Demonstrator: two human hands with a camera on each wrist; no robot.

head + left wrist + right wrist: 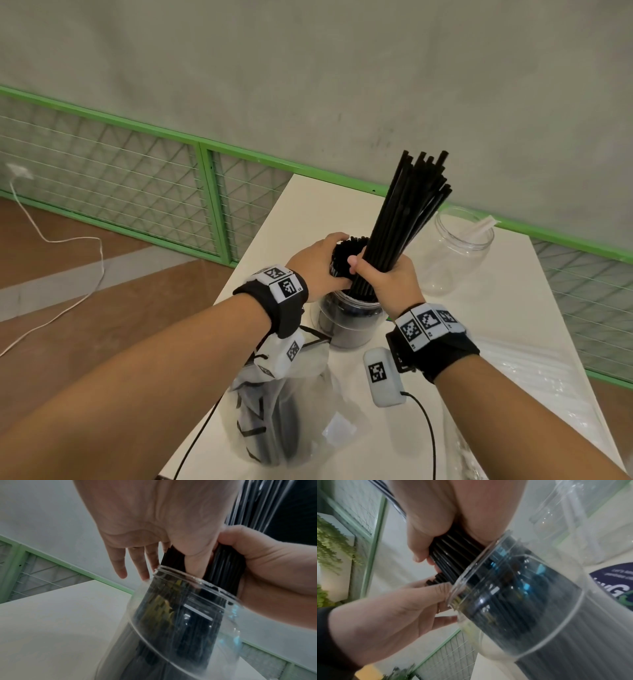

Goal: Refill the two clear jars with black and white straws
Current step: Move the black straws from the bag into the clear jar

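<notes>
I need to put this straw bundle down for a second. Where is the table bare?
Bare: the far left corner of the table, beyond the left hand. Crowded: the near edge, with plastic bags and wrapping.

Two clear round plastic jars (349,317) (460,243), two bare hands (317,265) (388,281), two bunches of thin black straws (407,212) (344,250).

Black wristbands (284,308) with white coded tags (428,323)
</notes>
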